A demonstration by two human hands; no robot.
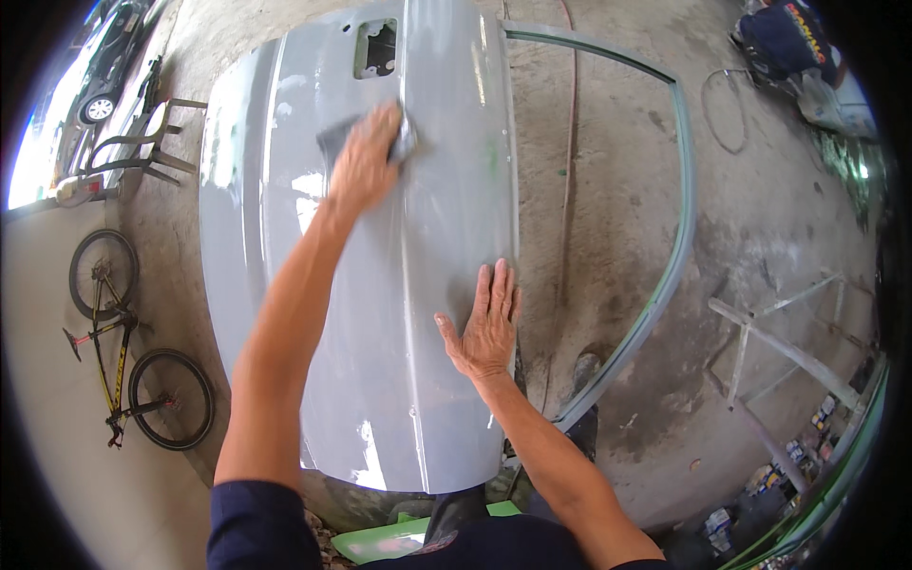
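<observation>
A grey car door panel (361, 332) lies flat in front of me, its empty window frame (686, 190) on the right. My left hand (366, 166) presses a dark grey sheet (332, 141), which looks like sandpaper, against the upper middle of the panel. The fingers are closed over it and slightly blurred; part of the sheet shows at both sides of the hand. Lower down, near the panel's right edge, my right hand (486, 328) rests flat with fingers stretched out and thumb apart. The panel looks wet and shiny in places. Near its far end is a handle cutout (377, 49).
At the left, a bicycle (123, 351) stands by a pale wall, with a plastic chair (152, 142) farther off. A metal stand (788, 342) is on the right. A hose (572, 142) runs along the concrete floor. A dark shirt (788, 43) shows at the far right.
</observation>
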